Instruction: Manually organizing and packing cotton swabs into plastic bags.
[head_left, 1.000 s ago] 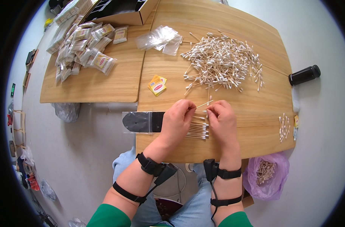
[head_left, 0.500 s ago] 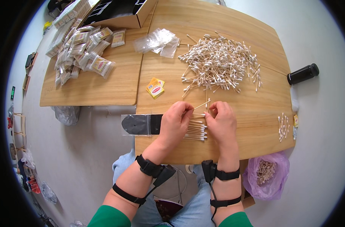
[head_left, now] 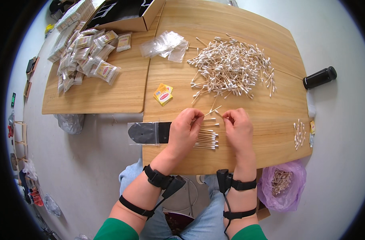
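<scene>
Cotton swabs (head_left: 208, 143), white-tipped, pale and thin, in a row, left hand (head_left: 185, 127) and right hand (head_left: 239, 127) each pinching one

The right hand (head_left: 238, 125) has left the swab row (head_left: 209, 143), apparently pinching one swab (head_left: 217, 112).

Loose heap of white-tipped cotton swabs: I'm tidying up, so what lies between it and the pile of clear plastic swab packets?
Clear, flat plastic bags lie between them on the wooden table, as the head view shows.

Bright, soft light; dark curved rim, far left perhaps blurred.
</scene>
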The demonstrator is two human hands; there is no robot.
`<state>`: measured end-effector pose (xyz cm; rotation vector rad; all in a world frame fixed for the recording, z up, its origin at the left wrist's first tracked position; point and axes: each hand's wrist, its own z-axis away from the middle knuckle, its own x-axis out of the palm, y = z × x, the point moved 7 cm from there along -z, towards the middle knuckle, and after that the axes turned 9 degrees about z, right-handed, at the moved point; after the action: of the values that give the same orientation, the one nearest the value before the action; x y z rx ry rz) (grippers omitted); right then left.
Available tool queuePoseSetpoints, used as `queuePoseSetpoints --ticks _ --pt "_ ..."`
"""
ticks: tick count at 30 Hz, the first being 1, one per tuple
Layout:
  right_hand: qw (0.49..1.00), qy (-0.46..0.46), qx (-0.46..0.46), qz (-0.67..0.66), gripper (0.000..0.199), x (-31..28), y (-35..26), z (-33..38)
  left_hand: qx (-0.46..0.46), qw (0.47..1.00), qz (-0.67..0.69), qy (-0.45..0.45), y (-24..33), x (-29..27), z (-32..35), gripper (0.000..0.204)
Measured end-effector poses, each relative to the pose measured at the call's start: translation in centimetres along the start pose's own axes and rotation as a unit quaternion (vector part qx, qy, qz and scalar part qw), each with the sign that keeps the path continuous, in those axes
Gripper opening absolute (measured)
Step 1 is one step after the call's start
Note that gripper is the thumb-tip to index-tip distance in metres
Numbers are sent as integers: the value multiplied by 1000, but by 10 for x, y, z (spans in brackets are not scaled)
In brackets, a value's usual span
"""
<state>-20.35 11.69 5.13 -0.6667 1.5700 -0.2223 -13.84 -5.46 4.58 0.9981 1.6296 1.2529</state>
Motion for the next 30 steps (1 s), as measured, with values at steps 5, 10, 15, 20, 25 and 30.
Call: queuePoseSetpoints --ticks 5,10,15,20,25,30 --pt "994 22 -106 23 14 -3 -23 0 -55 998 30 -23 -9 5 3 6" --pt "986 -62 -54 -145 21 10 -27 -1 -147 970 188 37 -30 -2 3 8" --pt "987 43 -152 -10 22 7 -54 -5 -123 971 198 55 -32 -8 1 9" --pt "988 46 -148 10 21 9 -37 -4 -126 972 189 62 -28 -12 -1 10" --pt "995 31 -92 12 17 7 -26 -4 -105 974 185 76 -27 -22 -2 12" --pt "993 -15 -108 -42 20 4 -22 -2 -105 976 179 68 -28 -21 -3 11"
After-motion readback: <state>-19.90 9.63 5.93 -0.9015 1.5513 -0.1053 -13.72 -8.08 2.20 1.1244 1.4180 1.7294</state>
